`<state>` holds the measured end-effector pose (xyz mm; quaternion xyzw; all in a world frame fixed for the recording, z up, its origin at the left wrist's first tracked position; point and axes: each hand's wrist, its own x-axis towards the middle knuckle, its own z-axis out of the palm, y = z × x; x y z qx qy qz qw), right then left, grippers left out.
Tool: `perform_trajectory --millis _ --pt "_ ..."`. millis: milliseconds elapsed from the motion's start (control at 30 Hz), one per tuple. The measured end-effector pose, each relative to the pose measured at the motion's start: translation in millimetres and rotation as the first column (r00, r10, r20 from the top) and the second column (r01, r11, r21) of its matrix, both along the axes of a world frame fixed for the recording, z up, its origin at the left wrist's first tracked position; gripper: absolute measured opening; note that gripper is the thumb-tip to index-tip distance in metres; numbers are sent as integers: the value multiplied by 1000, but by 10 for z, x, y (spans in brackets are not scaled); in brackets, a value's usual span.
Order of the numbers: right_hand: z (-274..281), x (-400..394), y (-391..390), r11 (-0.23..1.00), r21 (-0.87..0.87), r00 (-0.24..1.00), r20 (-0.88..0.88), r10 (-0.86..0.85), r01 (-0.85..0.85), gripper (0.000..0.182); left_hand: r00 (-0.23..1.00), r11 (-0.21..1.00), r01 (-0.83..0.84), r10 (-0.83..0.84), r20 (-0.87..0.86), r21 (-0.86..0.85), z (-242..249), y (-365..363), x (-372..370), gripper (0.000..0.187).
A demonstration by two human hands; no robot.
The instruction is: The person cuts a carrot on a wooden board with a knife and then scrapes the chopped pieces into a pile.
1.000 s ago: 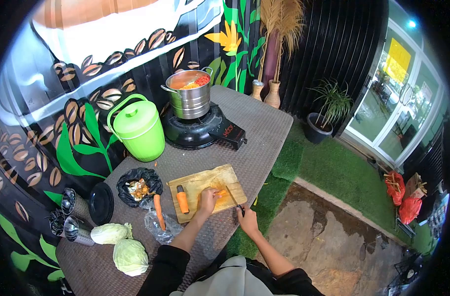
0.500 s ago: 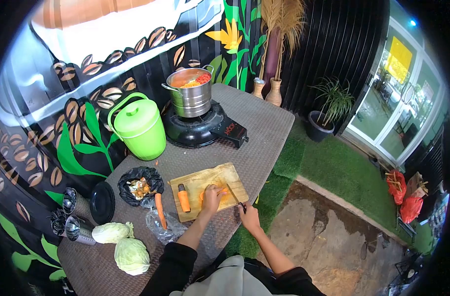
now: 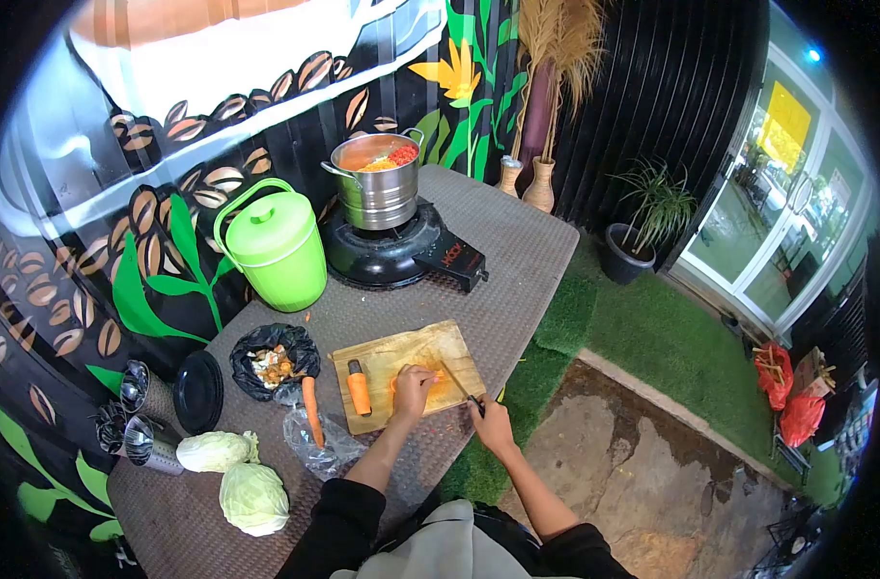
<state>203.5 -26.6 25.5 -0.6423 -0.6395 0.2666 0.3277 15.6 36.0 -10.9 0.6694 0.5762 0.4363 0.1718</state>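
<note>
A wooden cutting board (image 3: 430,340) lies near the table's front edge. On it, my left hand (image 3: 414,390) is closed, its bent fingers pressing down on carrot (image 3: 397,382), mostly hidden beneath them. My right hand (image 3: 491,423) grips the dark handle of a knife (image 3: 456,380); its blade rests over the board beside small orange pieces (image 3: 440,391). Left of my left hand sits a thick orange piece (image 3: 360,394) with a dark end, whose kind I cannot make out. A whole carrot (image 3: 312,410) lies on a clear plastic bag (image 3: 329,449), left of the board.
Behind the board stand a steel pot (image 3: 377,198) with chopped food on a portable stove (image 3: 382,253) and a green lidded bucket (image 3: 276,251). To the left are a black bag of scraps (image 3: 300,343), black plates (image 3: 199,391), utensil holders (image 3: 155,454) and two cabbages (image 3: 253,499).
Both hands stay at the board with nearly the same hold. My right hand and the knife shift very slightly. The whole view has also shifted a little.
</note>
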Motion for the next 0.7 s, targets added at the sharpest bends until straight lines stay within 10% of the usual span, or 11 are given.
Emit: perform_trajectory --millis 700 --pt "259 -254 356 968 -192 844 481 238 -164 38 990 992 -122 124 62 -35 -6 10 85 10"
